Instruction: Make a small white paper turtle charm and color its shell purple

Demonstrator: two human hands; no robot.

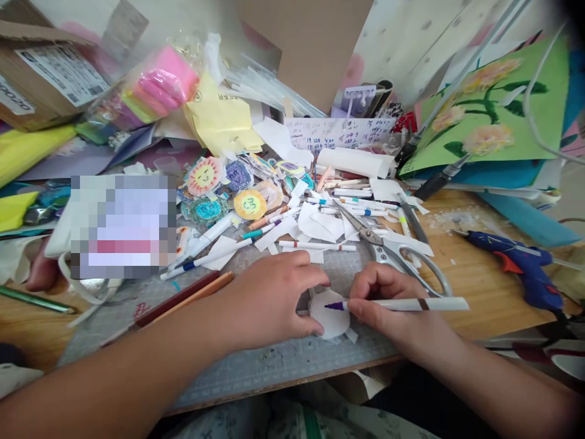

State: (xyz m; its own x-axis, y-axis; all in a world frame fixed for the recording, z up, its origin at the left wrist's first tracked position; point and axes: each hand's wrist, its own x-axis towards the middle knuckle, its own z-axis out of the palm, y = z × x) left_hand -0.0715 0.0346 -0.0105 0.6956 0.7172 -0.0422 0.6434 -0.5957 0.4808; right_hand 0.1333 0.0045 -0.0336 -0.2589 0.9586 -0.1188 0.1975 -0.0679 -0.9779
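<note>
My right hand grips a white marker with a purple tip, and the tip rests on a small white paper cutout. The cutout lies on a grey cutting mat. My left hand presses on the cutout's left edge, thumb and fingers pinched around it. Just behind my right hand lie metal scissors.
Several markers and paper scraps lie behind my hands, with coloured paper flower cutouts further back. A blue glue gun rests on the wooden desk at right. Two pencils lie at left. Green flower artwork leans at back right.
</note>
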